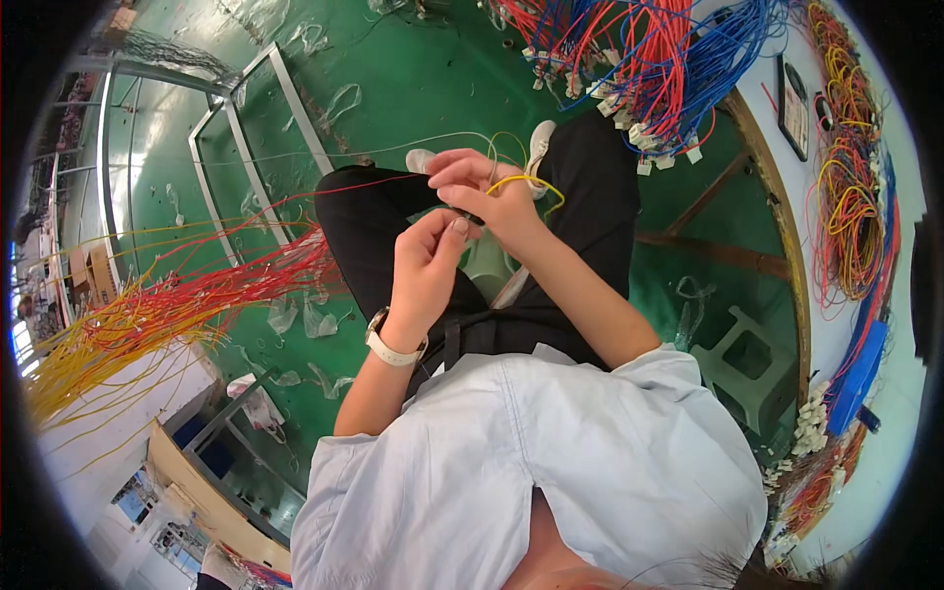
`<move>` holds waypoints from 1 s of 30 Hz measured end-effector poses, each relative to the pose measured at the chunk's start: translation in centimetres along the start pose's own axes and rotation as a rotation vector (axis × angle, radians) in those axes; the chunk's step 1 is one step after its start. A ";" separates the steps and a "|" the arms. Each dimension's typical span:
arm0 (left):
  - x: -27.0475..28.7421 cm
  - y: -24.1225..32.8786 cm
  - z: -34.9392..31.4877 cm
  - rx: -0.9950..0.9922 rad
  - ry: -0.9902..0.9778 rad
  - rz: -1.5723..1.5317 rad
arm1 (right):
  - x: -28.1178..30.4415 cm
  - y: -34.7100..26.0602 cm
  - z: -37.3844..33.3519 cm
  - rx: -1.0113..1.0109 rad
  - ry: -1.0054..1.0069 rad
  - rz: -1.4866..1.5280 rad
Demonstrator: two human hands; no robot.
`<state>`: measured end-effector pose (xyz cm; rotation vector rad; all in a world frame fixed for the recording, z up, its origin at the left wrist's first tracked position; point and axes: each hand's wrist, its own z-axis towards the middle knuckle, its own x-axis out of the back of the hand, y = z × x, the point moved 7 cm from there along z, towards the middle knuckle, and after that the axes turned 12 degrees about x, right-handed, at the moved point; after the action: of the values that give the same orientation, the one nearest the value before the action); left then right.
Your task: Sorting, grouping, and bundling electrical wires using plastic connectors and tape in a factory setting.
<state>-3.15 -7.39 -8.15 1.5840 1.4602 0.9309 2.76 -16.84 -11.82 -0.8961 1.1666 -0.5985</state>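
Note:
My two hands meet above my lap. My left hand [425, 264], with a white-strapped watch [391, 344] on its wrist, pinches at a small dark piece whose kind I cannot make out. Touching it, my right hand [500, 205] is partly closed, its upper fingers stretched to the left. A yellow wire [539, 181] comes out of the right hand and bends round over its back. From the left, a thin red wire [379, 183] and a pale wire [324, 154] run to the hands. The fingertips hide where the wires end.
Long red and yellow wires [211, 285] hang in a bundle at the left. Red and blue wires with white connectors [639, 108] spill over the table's edge at upper right. A green stool [742, 364] stands right; metal frames [246, 147] and plastic scraps lie on the green floor.

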 end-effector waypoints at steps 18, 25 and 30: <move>1.7 1.5 1.6 -0.443 0.406 0.540 | 0.3 -2.2 -2.4 -0.066 -0.043 -0.133; 1.2 -1.8 1.7 0.142 -0.059 -0.445 | 4.5 -0.6 -2.7 -0.112 0.154 -0.047; 0.3 -0.8 0.3 0.358 -0.310 -0.589 | 0.8 -1.3 -0.8 -0.012 -0.172 0.126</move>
<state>-3.23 -7.07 -8.99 1.3304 1.7802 0.0846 2.26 -18.37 -11.23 -0.8602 1.0636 -0.4043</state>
